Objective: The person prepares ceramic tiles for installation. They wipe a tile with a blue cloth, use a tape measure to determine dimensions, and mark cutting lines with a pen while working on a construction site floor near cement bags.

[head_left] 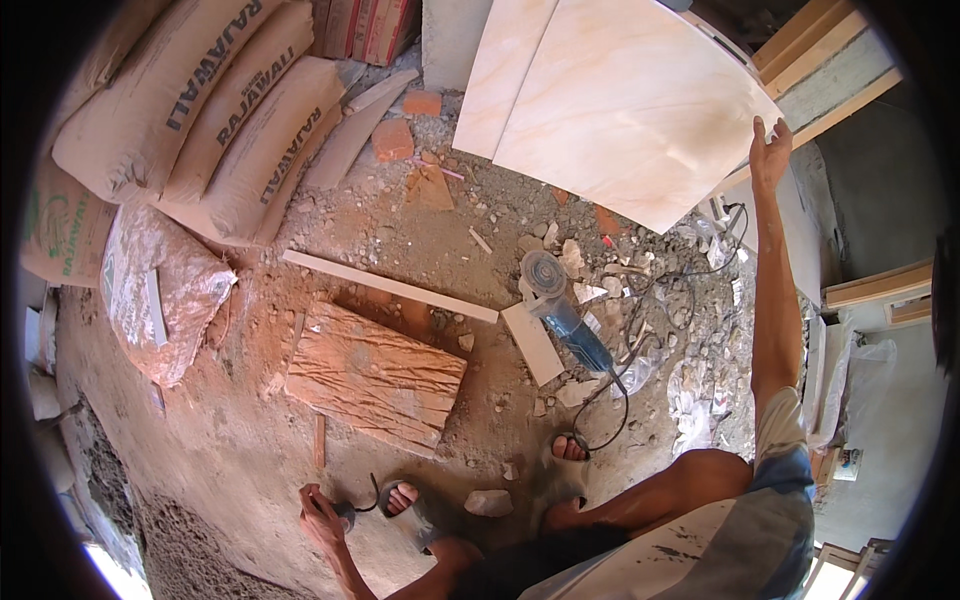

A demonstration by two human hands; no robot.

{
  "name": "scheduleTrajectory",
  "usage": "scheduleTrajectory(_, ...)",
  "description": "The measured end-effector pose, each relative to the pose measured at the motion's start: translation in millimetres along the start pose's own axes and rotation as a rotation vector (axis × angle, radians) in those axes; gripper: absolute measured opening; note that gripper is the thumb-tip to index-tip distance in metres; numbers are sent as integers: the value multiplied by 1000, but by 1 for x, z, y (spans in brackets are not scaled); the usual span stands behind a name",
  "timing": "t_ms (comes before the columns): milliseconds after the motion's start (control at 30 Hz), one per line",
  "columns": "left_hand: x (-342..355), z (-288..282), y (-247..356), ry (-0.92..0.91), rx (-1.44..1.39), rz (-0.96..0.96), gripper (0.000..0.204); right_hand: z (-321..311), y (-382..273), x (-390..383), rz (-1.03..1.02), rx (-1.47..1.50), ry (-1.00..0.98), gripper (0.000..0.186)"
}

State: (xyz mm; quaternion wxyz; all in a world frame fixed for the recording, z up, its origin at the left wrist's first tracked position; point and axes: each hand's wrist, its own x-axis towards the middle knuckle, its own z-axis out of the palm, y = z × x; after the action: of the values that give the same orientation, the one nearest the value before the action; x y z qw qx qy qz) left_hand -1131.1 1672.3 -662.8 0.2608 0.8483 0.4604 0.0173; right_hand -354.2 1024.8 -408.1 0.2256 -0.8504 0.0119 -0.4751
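Note:
My right hand (770, 150) reaches far up on the right and holds the right corner of a large cream marble-patterned tile (630, 100), thumb on its face. A second similar tile (500, 70) stands just left of it, partly behind. My left hand (322, 515) is low at the bottom left, near my left foot in a sandal (402, 497). It is closed around a small dark tool (347, 512) with a curved hook or wire beside it. A blue angle grinder (562, 310) lies on the ground between the two hands, its cable running toward my right foot (568, 448).
Cement sacks (230, 110) are stacked at the upper left above a clear bag of gravel (160, 290). On the dirt lie a ridged reddish-brown slab (375, 375), a long white tile strip (390, 286), a shorter one (532, 343), bricks (393, 140) and rubble (690, 330). Wooden frames (880, 285) stand at right.

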Motion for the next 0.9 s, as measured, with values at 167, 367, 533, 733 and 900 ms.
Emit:
scheduleTrajectory(167, 3, -17, -13, 91, 169, 122, 21, 23, 49, -2, 212, -39, 92, 91)
scheduleTrajectory(367, 65, -38, 29, 67, 56, 394, 22, 25, 124, 39, 450, 329, 56, 83)
scheduleTrajectory(533, 156, -132, 238, -87, -124, 525, 27, 38, 105, -3, 641, 586, -150, 68)
scheduleTrajectory(733, 244, -120, 486, -339, -217, 831, 30, 51, 119, -10, 596, 536, -85, 64)
scheduleTrajectory(900, 289, -37, 648, -401, -308, 1008, 40, 62, 141, -15, 448, 387, 28, 59)
